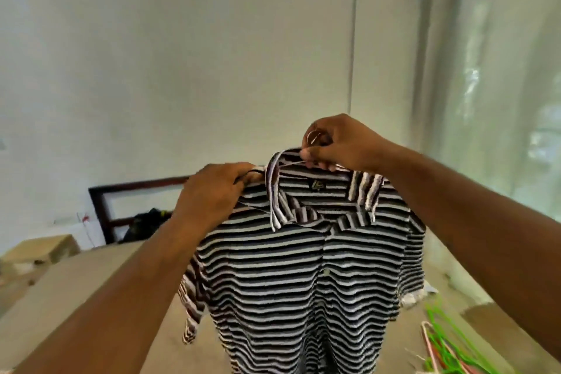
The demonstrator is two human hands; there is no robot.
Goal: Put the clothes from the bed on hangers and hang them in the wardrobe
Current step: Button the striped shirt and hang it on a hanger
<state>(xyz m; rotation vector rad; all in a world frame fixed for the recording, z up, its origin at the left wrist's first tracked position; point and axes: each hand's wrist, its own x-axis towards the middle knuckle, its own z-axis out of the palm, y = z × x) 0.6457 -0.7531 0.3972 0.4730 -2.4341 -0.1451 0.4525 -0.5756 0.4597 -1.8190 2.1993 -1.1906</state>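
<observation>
Pale wall (182,70) across the far side, curtain (501,85) far right, dark headboard (100,200) far left, beige bed (76,282) below.

I hold the striped shirt (288,282) up in the air over the bed, between my hands. Its front faces me, collar up, hem dropping out of frame.

My right hand (340,143) is at the collar, top centre. Its fingers curl round the hook of the hanger (312,134) and the thumb pinches against the collar band. My left hand (212,191) is lower and to the left, fingers closed on the shirt's left-side shoulder, over the hanger arm.

Thin wire shows at the neck and under my left hand. It is blurry: it looks seated in that shoulder, but I cannot tell for the right-side shoulder, which is hidden under fabric.

Key relation: the hanger's long axis runs left to right across the shoulders. The hook sticks up at the middle, inside my right hand, and the shirt's weight hangs straight below that grip. So the right hand carries; the left only dresses the shoulder.

My read is that the shirt is nearly fitted on the hanger and hanging is not yet done. The wardrobe is not in view, so the next move needs a turn with the hook kept upward.

Spare hangers (440,340), green and pink, lie on the bed, near right.
</observation>
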